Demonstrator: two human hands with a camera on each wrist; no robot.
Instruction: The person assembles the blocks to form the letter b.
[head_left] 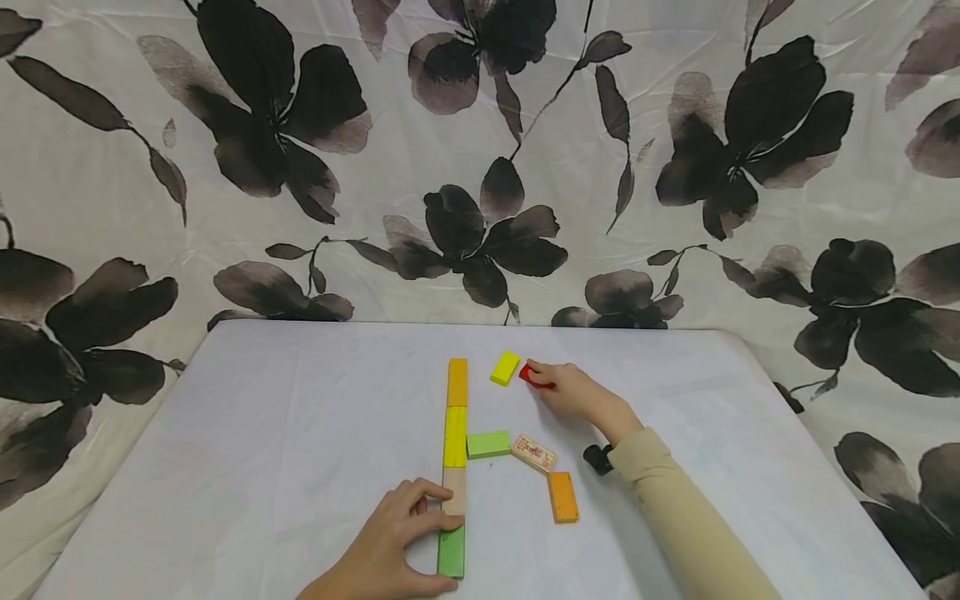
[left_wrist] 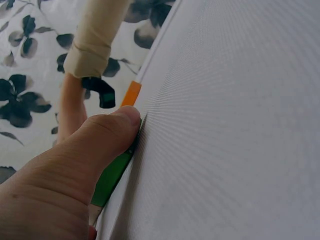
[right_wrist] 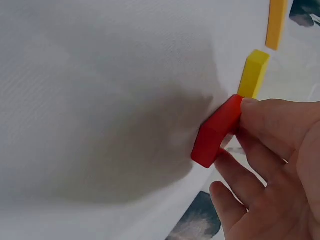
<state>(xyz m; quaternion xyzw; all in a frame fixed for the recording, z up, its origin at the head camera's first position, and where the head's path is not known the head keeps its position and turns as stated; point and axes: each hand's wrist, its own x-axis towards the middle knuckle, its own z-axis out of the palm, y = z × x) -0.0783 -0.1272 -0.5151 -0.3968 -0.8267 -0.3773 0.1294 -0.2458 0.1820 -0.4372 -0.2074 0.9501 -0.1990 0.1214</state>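
9 blocks at a white table, 1 pinched

The right hand (head_left: 573, 392) pinches 1 red oblong block (right_wrist: 217, 131) between thumb and fingers, near the far edge of the white table (head_left: 262, 433), just beside 1 loose yellow oblong block (head_left: 506, 367).

4 blocks line up end to end, from the far edge inward: orange (head_left: 457, 382), yellow (head_left: 455, 437), beige (head_left: 456, 479), green (head_left: 452, 556). The left hand (head_left: 397, 533), half open, touches the last 2; whether it grips, I cannot tell.

Rightward lie 3 more: light green (head_left: 488, 445), pale with red markings (head_left: 534, 453), orange (head_left: 563, 497).
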